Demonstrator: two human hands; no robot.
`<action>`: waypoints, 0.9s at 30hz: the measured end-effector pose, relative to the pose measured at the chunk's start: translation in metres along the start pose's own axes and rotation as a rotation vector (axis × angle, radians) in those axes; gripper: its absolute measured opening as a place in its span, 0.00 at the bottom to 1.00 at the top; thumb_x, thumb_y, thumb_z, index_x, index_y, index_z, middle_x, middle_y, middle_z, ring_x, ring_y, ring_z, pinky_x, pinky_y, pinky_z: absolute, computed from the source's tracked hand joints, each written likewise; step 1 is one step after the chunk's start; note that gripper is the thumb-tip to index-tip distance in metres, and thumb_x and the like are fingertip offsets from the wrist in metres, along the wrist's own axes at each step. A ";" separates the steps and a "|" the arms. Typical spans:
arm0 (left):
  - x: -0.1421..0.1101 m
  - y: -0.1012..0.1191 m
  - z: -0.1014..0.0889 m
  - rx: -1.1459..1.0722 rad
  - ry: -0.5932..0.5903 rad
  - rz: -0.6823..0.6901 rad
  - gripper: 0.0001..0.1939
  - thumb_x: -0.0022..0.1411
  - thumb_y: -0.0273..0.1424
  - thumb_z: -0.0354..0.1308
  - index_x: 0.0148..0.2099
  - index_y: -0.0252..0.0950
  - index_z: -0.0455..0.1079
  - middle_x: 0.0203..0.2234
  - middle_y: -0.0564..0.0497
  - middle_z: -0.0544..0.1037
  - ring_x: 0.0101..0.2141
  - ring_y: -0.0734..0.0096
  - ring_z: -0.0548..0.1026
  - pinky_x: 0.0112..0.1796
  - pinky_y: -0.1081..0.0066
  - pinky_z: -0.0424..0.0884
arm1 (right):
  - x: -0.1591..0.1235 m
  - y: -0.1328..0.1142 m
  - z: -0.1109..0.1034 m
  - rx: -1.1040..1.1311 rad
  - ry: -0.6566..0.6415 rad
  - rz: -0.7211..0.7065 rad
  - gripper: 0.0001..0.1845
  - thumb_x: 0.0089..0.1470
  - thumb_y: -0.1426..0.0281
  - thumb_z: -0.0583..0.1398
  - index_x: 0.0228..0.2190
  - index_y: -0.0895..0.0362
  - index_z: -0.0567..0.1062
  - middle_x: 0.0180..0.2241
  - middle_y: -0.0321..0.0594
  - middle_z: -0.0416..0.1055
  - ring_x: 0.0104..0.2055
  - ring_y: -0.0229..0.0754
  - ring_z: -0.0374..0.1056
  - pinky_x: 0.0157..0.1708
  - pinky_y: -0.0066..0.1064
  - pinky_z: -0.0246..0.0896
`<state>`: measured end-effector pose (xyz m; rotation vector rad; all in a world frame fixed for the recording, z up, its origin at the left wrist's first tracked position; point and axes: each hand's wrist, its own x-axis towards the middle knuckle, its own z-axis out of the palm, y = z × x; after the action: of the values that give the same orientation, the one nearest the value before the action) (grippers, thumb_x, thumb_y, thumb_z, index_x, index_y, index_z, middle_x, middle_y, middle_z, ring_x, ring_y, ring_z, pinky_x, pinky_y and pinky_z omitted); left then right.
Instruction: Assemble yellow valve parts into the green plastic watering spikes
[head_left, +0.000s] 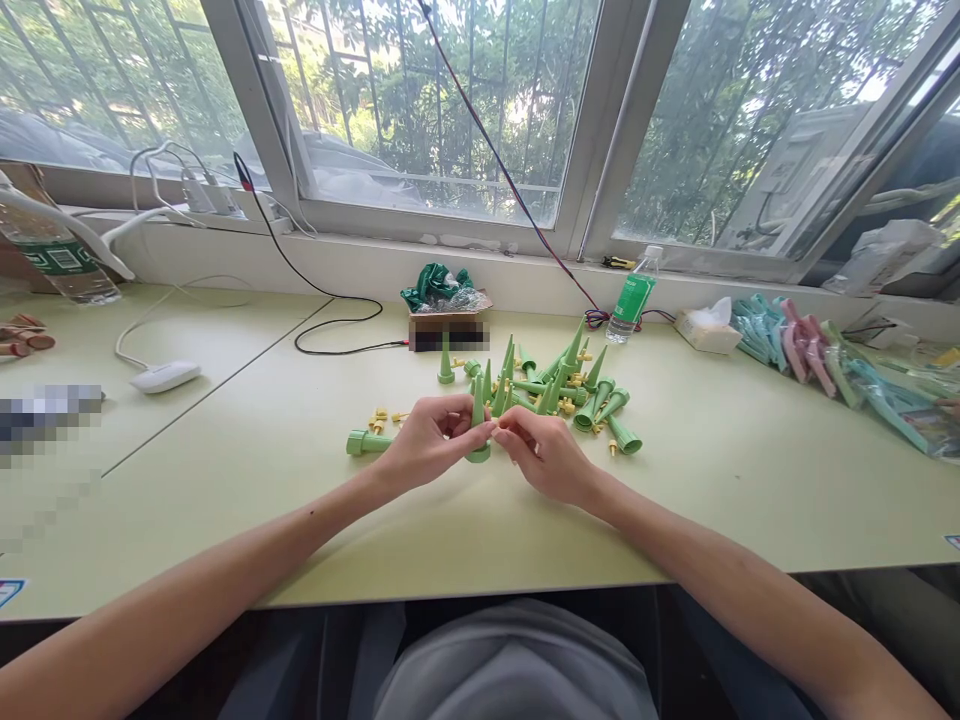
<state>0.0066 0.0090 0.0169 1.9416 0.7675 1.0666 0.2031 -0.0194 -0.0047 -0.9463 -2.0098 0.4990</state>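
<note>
My left hand point(426, 438) is closed around a green plastic watering spike point(478, 404), which stands point up with its wide collar at the bottom. Close against it, my right hand point(553, 458) pinches something small at the spike's side. A pale yellow bit shows between the fingertips, but most of it is hidden. Just beyond both hands lies a pile of similar green spikes point(556, 388), mixed with small yellow valve pieces point(379, 418). One loose green spike point(367, 442) lies on its side left of my left hand, and another upright spike point(446, 362) stands behind it.
On the pale green table point(420, 540), a small box point(448, 318) with green plastic wrap stands at the back. A water bottle point(632, 298), tissue box point(707, 330) and bagged pastel items point(806, 350) are at right. A white mouse point(166, 376) and black cable point(300, 270) lie left.
</note>
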 end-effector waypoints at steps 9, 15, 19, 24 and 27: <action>-0.002 -0.004 0.001 -0.052 -0.002 -0.050 0.15 0.63 0.41 0.63 0.34 0.32 0.74 0.19 0.54 0.65 0.20 0.78 0.58 0.20 0.74 0.54 | 0.000 0.001 0.001 0.046 -0.020 0.001 0.08 0.66 0.66 0.54 0.35 0.55 0.70 0.22 0.31 0.66 0.22 0.34 0.57 0.27 0.26 0.53; -0.002 -0.003 0.001 -0.076 -0.017 -0.063 0.14 0.63 0.40 0.63 0.34 0.32 0.74 0.18 0.56 0.59 0.20 0.79 0.55 0.20 0.74 0.51 | -0.001 0.001 0.000 0.040 -0.023 0.011 0.11 0.66 0.65 0.54 0.32 0.55 0.68 0.20 0.29 0.62 0.21 0.33 0.55 0.26 0.25 0.51; -0.002 -0.004 0.000 -0.079 -0.028 -0.063 0.15 0.63 0.41 0.63 0.34 0.32 0.74 0.19 0.57 0.57 0.21 0.80 0.53 0.21 0.74 0.49 | -0.001 0.001 -0.001 0.018 -0.020 -0.007 0.12 0.66 0.64 0.54 0.30 0.55 0.66 0.20 0.28 0.58 0.20 0.33 0.49 0.24 0.25 0.47; -0.001 -0.003 0.000 -0.026 -0.007 -0.017 0.15 0.62 0.41 0.64 0.33 0.32 0.74 0.17 0.58 0.55 0.20 0.80 0.53 0.20 0.75 0.49 | -0.001 0.002 0.000 -0.009 -0.022 -0.023 0.13 0.67 0.63 0.53 0.29 0.54 0.64 0.20 0.27 0.57 0.21 0.33 0.47 0.24 0.25 0.46; -0.002 -0.001 -0.001 0.021 0.010 0.031 0.16 0.62 0.41 0.64 0.32 0.32 0.74 0.17 0.58 0.58 0.19 0.79 0.55 0.20 0.75 0.52 | 0.000 0.002 0.000 -0.010 -0.027 -0.024 0.14 0.67 0.63 0.52 0.29 0.54 0.63 0.21 0.28 0.57 0.21 0.33 0.47 0.24 0.24 0.46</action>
<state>0.0052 0.0088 0.0152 1.9734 0.7584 1.0917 0.2044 -0.0183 -0.0064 -0.9247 -2.0471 0.4906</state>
